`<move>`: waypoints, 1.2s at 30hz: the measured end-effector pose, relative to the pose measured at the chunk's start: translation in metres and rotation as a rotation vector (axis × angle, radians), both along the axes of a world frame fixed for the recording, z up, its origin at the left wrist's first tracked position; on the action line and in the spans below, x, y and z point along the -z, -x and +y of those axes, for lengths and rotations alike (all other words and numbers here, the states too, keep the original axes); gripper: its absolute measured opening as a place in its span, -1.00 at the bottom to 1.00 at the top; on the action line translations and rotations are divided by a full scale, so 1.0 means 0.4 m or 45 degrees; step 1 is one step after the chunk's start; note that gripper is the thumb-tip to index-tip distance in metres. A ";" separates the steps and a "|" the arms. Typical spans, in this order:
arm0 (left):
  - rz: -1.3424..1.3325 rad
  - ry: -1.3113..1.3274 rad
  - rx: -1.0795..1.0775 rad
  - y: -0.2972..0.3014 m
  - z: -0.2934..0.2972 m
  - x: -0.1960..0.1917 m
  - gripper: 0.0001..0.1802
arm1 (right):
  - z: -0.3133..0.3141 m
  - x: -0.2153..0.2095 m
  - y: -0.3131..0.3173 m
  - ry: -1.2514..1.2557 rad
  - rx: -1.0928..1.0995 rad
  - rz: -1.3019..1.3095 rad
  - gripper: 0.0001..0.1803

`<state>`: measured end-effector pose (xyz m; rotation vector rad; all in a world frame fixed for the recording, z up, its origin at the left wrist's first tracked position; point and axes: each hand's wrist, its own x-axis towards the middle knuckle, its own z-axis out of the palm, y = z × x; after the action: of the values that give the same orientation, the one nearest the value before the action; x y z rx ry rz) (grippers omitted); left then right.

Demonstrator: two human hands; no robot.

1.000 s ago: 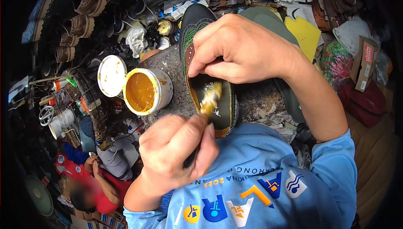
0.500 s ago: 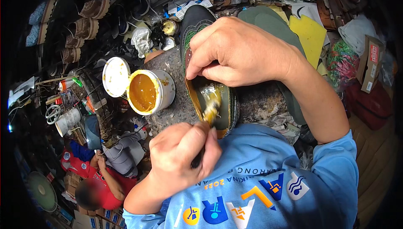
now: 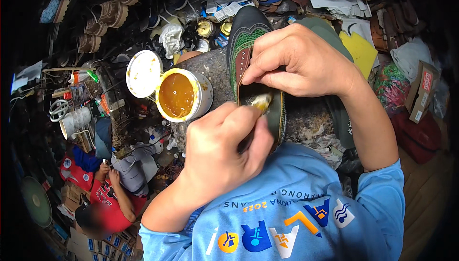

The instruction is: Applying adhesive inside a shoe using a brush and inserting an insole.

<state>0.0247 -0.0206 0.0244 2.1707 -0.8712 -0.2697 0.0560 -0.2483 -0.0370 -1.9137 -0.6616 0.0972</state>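
Observation:
A black, green and brown leather shoe (image 3: 237,53) lies toe-away on a worn dark block (image 3: 213,66). My right hand (image 3: 296,60) pinches the edge of its opening, thumb and fingers closed. From the near side, my left hand (image 3: 224,141) grips a brush (image 3: 261,102) whose pale, yellow-smeared bristles reach inside the shoe. Its handle is mostly hidden in my fist. Just left of the shoe stands a white tub (image 3: 184,96) of amber glue, tilted toward me, with yellow smears round its rim. Its white lid (image 3: 143,73) hangs open at the side.
Dark green sole-shaped pieces (image 3: 342,124) lie right of the shoe, partly behind my right arm. Beyond are a yellow sheet (image 3: 358,53), small tins (image 3: 205,28) and crumpled white paper (image 3: 172,40). At lower left sits a person in red (image 3: 112,201). Brown shoes (image 3: 110,14) line the upper left.
My left hand and the brush have moved up and right, deeper over the shoe's inside. My right hand keeps its pinch on the shoe. The whole view has shifted slightly.

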 end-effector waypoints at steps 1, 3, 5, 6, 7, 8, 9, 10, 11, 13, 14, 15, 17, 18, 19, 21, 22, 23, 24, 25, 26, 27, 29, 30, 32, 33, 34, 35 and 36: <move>0.069 0.004 0.023 -0.002 0.008 -0.007 -0.92 | 0.003 0.006 0.002 -0.023 0.011 -0.010 -0.77; 0.082 0.007 0.009 -0.003 0.007 -0.009 -0.92 | 0.002 0.004 0.003 -0.042 0.018 -0.018 -0.76; -0.013 -0.014 -0.015 -0.010 0.000 0.004 -0.92 | 0.001 -0.006 0.000 -0.008 0.010 0.044 -0.76; -0.006 -0.015 -0.014 -0.010 -0.006 0.003 -0.92 | 0.000 -0.004 0.001 -0.004 0.015 0.045 -0.76; -0.005 -0.012 -0.008 -0.011 -0.003 -0.007 -0.92 | 0.000 0.001 0.002 -0.014 0.016 0.021 -0.76; 0.062 -0.031 0.059 -0.010 0.009 -0.024 -0.92 | 0.000 0.004 0.003 -0.025 0.017 -0.003 -0.76; 0.129 -0.051 0.122 -0.010 0.021 -0.037 -0.92 | 0.001 0.004 0.003 -0.023 0.018 -0.003 -0.76; 0.135 -0.035 0.122 -0.012 0.026 -0.045 -0.95 | 0.002 0.004 0.003 -0.032 0.017 -0.001 -0.76; 0.136 -0.035 0.123 -0.013 0.020 -0.041 -0.95 | 0.001 0.005 0.004 -0.040 0.017 0.001 -0.76; -0.022 -0.056 -0.054 -0.018 0.012 -0.024 -0.99 | 0.001 0.000 0.002 -0.028 0.015 0.006 -0.76; -0.080 -0.141 -0.021 -0.017 0.019 -0.003 -0.97 | 0.003 -0.001 0.002 -0.014 0.014 0.012 -0.76; -0.031 -0.135 -0.027 -0.008 0.018 0.001 -0.95 | 0.002 0.002 0.002 -0.016 0.015 0.010 -0.76; 0.041 -0.113 -0.016 0.018 0.021 -0.014 -0.96 | 0.004 0.009 0.003 -0.058 0.015 -0.015 -0.77; 0.136 -0.086 -0.003 0.031 0.025 -0.021 -0.97 | 0.005 0.009 0.004 -0.060 0.012 -0.016 -0.77; 0.239 -0.064 0.036 0.041 0.027 -0.038 -0.98 | 0.002 0.008 0.005 -0.056 0.020 -0.020 -0.77; 0.323 -0.125 0.107 0.041 0.034 -0.066 -0.97 | -0.001 0.005 0.005 -0.055 0.020 -0.027 -0.78; 0.262 -0.043 0.096 0.030 0.038 -0.057 -0.97 | -0.003 0.003 0.003 -0.037 0.009 -0.028 -0.78; 0.200 0.040 0.086 0.012 0.038 -0.045 -0.96 | -0.004 0.001 0.002 -0.019 -0.002 -0.029 -0.78; 0.061 0.024 -0.006 0.000 0.026 -0.041 -0.97 | -0.002 0.000 0.002 -0.020 -0.008 -0.029 -0.78; 0.009 -0.030 -0.042 -0.014 0.028 -0.023 -0.97 | 0.000 -0.002 0.003 -0.014 -0.002 -0.002 -0.78; 0.076 0.004 -0.048 -0.021 0.031 -0.003 -0.97 | 0.003 -0.003 0.003 -0.006 0.003 0.025 -0.78; 0.145 0.042 -0.047 -0.026 0.030 0.011 -0.97 | 0.001 -0.001 0.005 -0.001 0.002 0.027 -0.78; 0.266 0.031 0.019 -0.027 0.036 -0.013 -0.97 | -0.003 0.007 0.007 -0.040 0.014 -0.016 -0.79; 0.386 0.012 0.081 -0.027 0.043 -0.027 -0.96 | -0.003 0.008 0.007 -0.038 0.006 -0.011 -0.79; 0.341 0.028 0.140 -0.047 0.047 -0.029 -0.96 | -0.004 0.010 0.006 -0.038 0.014 -0.014 -0.80; 0.289 0.043 0.208 -0.061 0.047 -0.026 -0.95 | -0.003 0.010 0.004 -0.031 0.007 -0.009 -0.80; 0.199 0.030 0.155 -0.072 0.040 -0.020 -0.94 | -0.002 0.009 0.003 -0.031 0.004 -0.025 -0.80; 0.091 0.077 0.142 -0.086 0.033 -0.001 -0.94 | -0.001 0.009 0.001 -0.031 0.001 -0.041 -0.80; 0.084 0.060 0.112 -0.097 0.028 0.013 -0.94 | -0.001 0.007 0.002 -0.027 -0.003 -0.037 -0.80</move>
<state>0.0635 -0.0093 0.0190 2.0715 -0.9277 -0.3586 0.0553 -0.2488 -0.0397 -1.8974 -0.6825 0.0637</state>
